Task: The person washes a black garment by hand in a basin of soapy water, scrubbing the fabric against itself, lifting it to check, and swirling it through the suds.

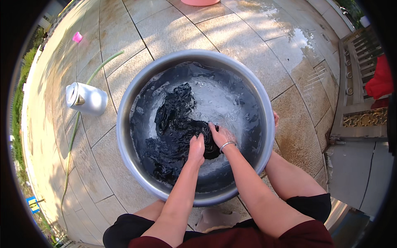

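Observation:
A large round metal basin (266,124) stands between my knees, holding dark, sudsy water (217,93). Soaked black cloth (175,108) lies in it, part of it bunched above the surface and part sunk at the lower left. My left hand (197,147) grips a fold of this cloth near the middle of the basin. Just to its right, my right hand (223,136), with a silver bangle (228,146) at the wrist, holds the same cloth by thumb and fingers. Some of its fingers are hidden by water and suds.
To the left a white canister (90,97) stands on the stone paving, with a green hose (73,139) running behind it. Farther off lie a small pink cup (77,37) and a pink tub (200,2). A metal gate (350,80) with red cloth (381,79) is at right.

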Available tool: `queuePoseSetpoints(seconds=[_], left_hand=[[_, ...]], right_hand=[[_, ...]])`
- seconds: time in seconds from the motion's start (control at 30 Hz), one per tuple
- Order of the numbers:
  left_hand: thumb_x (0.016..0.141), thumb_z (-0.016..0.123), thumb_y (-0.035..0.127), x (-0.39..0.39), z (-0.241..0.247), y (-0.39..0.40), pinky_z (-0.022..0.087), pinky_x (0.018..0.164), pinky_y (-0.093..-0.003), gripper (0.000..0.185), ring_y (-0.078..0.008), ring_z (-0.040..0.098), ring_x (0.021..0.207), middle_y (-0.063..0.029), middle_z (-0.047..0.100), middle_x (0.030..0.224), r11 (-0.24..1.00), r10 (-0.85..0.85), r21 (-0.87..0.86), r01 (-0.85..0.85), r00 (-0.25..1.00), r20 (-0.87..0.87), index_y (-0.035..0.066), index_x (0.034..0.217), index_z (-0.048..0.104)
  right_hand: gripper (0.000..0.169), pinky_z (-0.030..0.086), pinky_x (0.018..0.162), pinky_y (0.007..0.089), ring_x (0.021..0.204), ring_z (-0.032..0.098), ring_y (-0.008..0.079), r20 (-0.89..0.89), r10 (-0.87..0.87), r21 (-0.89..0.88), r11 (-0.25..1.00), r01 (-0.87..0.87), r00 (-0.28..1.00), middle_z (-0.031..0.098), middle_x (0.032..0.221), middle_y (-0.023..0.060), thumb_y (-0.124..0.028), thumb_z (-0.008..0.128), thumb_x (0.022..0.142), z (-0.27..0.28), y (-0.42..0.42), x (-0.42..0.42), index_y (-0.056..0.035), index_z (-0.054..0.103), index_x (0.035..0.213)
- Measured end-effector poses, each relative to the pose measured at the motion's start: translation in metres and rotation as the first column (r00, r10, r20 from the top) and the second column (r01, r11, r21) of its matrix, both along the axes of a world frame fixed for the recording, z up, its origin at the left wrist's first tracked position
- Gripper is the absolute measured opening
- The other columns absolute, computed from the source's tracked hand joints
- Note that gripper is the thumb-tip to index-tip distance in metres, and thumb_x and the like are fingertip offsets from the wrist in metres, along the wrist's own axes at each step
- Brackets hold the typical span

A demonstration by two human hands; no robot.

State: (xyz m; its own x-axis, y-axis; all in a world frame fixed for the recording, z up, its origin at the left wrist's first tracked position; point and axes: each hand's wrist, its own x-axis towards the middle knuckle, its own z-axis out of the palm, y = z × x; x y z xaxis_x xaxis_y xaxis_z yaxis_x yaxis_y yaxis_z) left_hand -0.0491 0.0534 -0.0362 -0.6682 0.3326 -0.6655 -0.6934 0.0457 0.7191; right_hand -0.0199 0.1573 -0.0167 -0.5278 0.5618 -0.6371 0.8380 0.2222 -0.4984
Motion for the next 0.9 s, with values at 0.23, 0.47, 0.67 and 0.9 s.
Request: queuePoseSetpoints(seconds=[0.23, 0.47, 0.67, 0.9], left_hand=[[0.079, 0.047, 0.014, 0.024, -0.015, -0.003, 0.04, 0.069, -0.0289, 0.024, -0.0146, 0.05, 0.073, -0.0088, 0.056, 0.079, 0.738, -0.672, -0.241, 0.63, 0.719, -0.178, -0.006, 0.091, 0.053], [0.079, 0.056, 0.023, 0.036, -0.033, -0.036, 0.042, 0.072, -0.0315, 0.028, -0.0161, 0.052, 0.083, -0.0104, 0.057, 0.092, 0.875, -0.472, 0.027, 0.483, 0.841, 0.263, 0.001, 0.096, 0.054], [0.074, 0.05, 0.05, 0.013, -0.021, -0.047, 0.035, 0.088, -0.042, 0.059, -0.0271, 0.046, 0.102, -0.0094, 0.05, 0.111, 0.833, 0.217, 0.325, -0.448, 0.805, 0.553, 0.007, 0.113, 0.044], [0.084, 0.037, 0.043, -0.009, 0.019, -0.029, 0.037, 0.086, -0.0356, 0.045, -0.0245, 0.049, 0.097, -0.0067, 0.052, 0.109, 0.845, 0.376, 0.182, -0.502, 0.802, 0.464, 0.008, 0.108, 0.051]], right_hand=[[0.082, 0.029, 0.094, 0.0324, 0.111, 0.039, 0.0322, -0.329, 0.23, -0.286, 0.9, -0.328, 0.916, 0.041, 0.118, 0.0222, -0.058, 0.05, 0.068, -0.025, 0.022, 0.016, -0.0015, 0.03, 0.124], [0.05, 0.035, 0.087, 0.0384, 0.103, 0.046, 0.0342, 0.165, 0.261, -0.163, 0.958, -0.234, 0.951, 0.049, 0.107, 0.0234, -0.034, 0.054, 0.073, -0.018, 0.006, 0.004, -0.0051, 0.043, 0.113], [0.051, 0.036, 0.086, 0.0357, 0.101, 0.048, 0.0326, -0.251, -0.065, -0.124, 0.992, 0.035, 0.966, 0.05, 0.106, 0.0239, -0.037, 0.054, 0.074, -0.027, 0.007, 0.022, -0.0001, 0.047, 0.109], [0.066, 0.04, 0.079, 0.0355, 0.092, 0.052, 0.033, -0.289, 0.498, -0.093, 0.836, -0.541, 0.818, 0.056, 0.097, 0.0196, -0.059, 0.043, 0.071, 0.037, -0.037, 0.01, -0.0022, 0.055, 0.101]])
